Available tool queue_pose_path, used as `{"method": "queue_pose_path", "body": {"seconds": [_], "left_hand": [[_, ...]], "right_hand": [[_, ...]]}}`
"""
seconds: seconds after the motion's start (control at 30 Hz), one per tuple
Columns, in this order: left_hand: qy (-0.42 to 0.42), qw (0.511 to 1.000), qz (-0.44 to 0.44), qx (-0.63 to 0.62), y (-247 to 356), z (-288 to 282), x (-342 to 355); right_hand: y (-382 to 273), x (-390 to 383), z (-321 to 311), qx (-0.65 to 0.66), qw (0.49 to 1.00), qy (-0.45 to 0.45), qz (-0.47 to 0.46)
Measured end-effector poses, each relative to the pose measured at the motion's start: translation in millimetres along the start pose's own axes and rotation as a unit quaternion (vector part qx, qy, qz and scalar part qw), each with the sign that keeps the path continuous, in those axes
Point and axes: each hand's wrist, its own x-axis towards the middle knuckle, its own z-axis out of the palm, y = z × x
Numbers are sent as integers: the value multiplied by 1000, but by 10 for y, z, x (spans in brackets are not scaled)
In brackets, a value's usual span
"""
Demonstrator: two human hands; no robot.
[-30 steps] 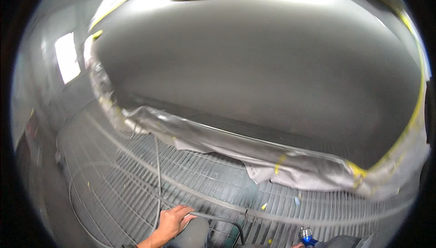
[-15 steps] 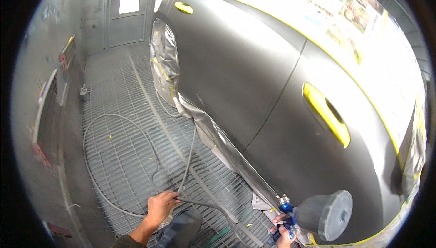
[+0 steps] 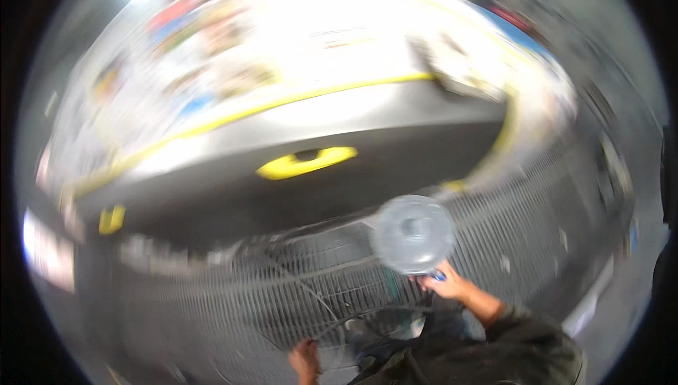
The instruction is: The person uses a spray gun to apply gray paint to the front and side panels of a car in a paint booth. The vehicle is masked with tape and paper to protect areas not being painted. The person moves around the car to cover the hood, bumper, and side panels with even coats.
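My right hand (image 3: 443, 280) is closed round a paint spray gun; its grey, round cup (image 3: 412, 235) hides most of the gun, though a bit of blue shows beside my fingers. Lower down, my left hand (image 3: 305, 358) is closed on a dark air hose (image 3: 346, 318) that runs rightward toward my body. Beyond both hands stands a dark grey car side (image 3: 212, 205) with a yellow-masked door handle (image 3: 305, 163). The gun's cup is in front of the lower edge of the car side. Motion smears much of the picture.
White masking sheet and printed paper (image 3: 332, 32) cover the car's upper part, edged with yellow tape (image 3: 282, 105). Underfoot is a slatted metal grating (image 3: 191, 293). My feet and dark clothing (image 3: 487, 353) fill the lower edge. A grey wall stands at the right.
My view has swung to the right along the car. The spray gun has come away from near the lower panel to above the grating. My left hand keeps hold of the hose.
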Motion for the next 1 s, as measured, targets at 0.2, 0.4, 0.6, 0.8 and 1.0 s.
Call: {"method": "queue_pose_path", "body": {"seconds": [0.2, 0.4, 0.6, 0.8, 1.0], "left_hand": [[-167, 964, 121, 165, 702, 508, 86], [-335, 895, 93, 280, 1740, 797, -315], [-471, 778, 105, 401, 2827, 1569, -878], [-474, 804, 299, 201, 4422, 2115, -1237], [-449, 854, 162, 206, 5030, 3209, -1435]], "right_hand": [[-195, -1121, -788, -87, 980, 158, -85], [158, -2241, -1745, -50, 964, 258, -46], [926, -3717, -2890, 66, 920, 366, 121], [42, -4308, -4601, 233, 851, 464, 77], [50, -4589, -5745, 195, 812, 548, 42]]}}
